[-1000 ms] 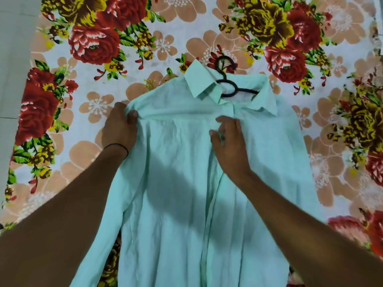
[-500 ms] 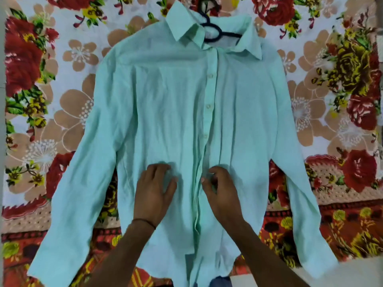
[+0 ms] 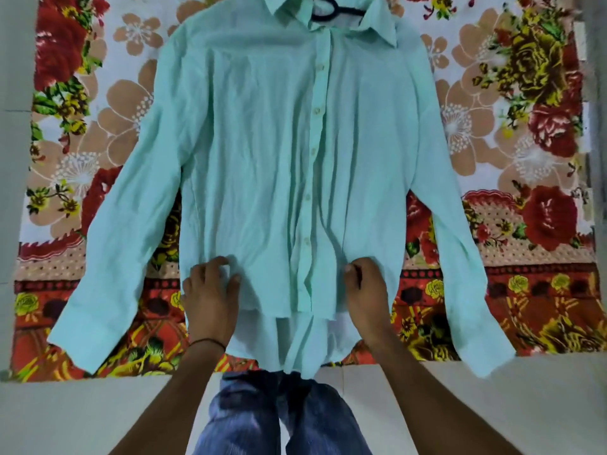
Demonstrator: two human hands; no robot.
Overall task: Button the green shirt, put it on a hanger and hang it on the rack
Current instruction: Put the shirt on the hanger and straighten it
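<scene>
Left hand and right hand are pinching the green shirt at six o'clock, apparently smoothing; grabbing the hanger at twelve looks next

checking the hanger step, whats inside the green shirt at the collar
A black hanger shows part of its hook and neck in the open collar of the green shirt. Its arms cannot be seen; the fabric covers them.

A floral cloth lies spread on pale floor, blue jeans below.
</scene>
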